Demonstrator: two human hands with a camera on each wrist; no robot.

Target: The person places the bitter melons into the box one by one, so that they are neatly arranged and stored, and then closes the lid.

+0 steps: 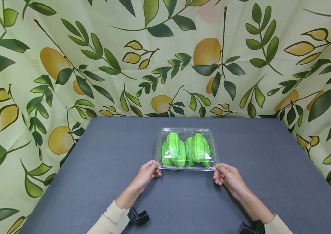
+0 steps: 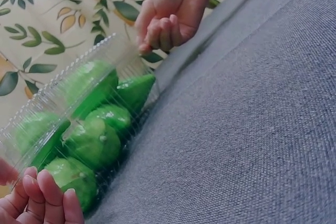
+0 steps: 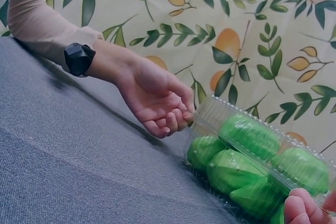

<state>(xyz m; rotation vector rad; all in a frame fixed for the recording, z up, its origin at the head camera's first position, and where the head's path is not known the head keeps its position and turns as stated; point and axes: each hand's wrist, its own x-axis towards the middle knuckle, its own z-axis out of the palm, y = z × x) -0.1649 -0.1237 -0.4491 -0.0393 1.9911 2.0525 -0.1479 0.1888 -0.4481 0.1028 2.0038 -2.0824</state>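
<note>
A clear plastic clamshell box [image 1: 187, 130] sits on the table with its lid down over two groups of green, ridged fruits [image 1: 173, 149] that look like star fruit. My left hand [image 1: 149, 173] pinches the near left corner of the rim between thumb and fingers. At the near right corner, my right hand [image 1: 228, 176] pinches the rim the same way, its other fingers curled underneath. From the left wrist, several rounded fruit ends [image 2: 94, 142] show through the box's ribbed side.
Dark grey cloth [image 1: 110, 195] covers the table around the box. Behind and at both sides hangs a curtain [image 1: 95, 19] printed with leaves and fruit. A black wrist camera [image 1: 138, 217] is strapped to my left wrist, and another [image 1: 252, 227] to my right.
</note>
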